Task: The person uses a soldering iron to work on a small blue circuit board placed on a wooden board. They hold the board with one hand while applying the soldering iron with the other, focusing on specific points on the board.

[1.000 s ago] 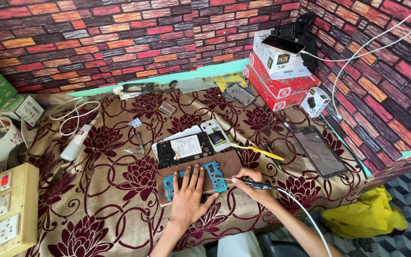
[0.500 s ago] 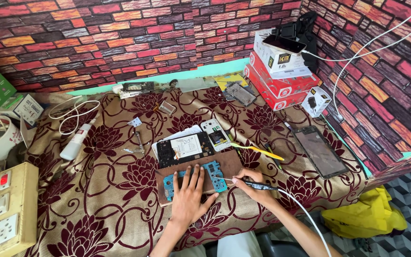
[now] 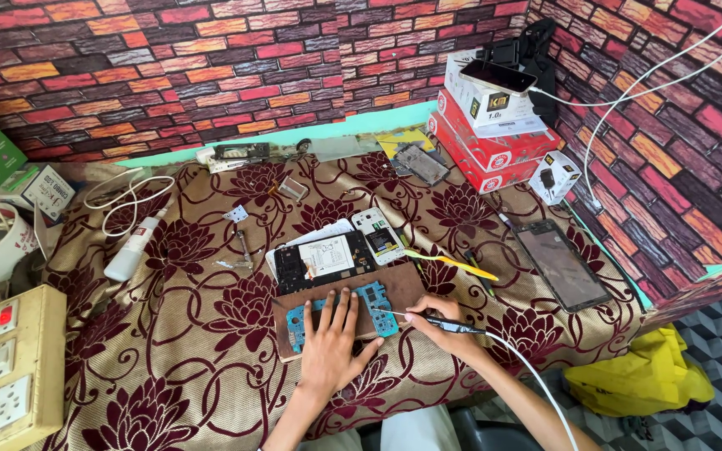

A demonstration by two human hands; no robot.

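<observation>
The right hand (image 3: 434, 320) keeps a narrow pen grip on the iron (image 3: 440, 321), tip on the blue board (image 3: 340, 311), which the left hand (image 3: 333, 347) pins flat on the brown mat (image 3: 399, 284) at the desk (image 3: 169, 359) front edge. A slip could scorch the left fingers (image 3: 351, 307), or the trailing cord (image 3: 536, 388) could tug the tip off; open room lies left, while phones (image 3: 327, 257) crowd behind.

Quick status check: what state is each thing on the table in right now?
left hand: flat, pressing the blue circuit board
right hand: holding soldering iron, tip on board
opened phone: back off, insides exposed
dark tablet: screen off, lying flat
</observation>
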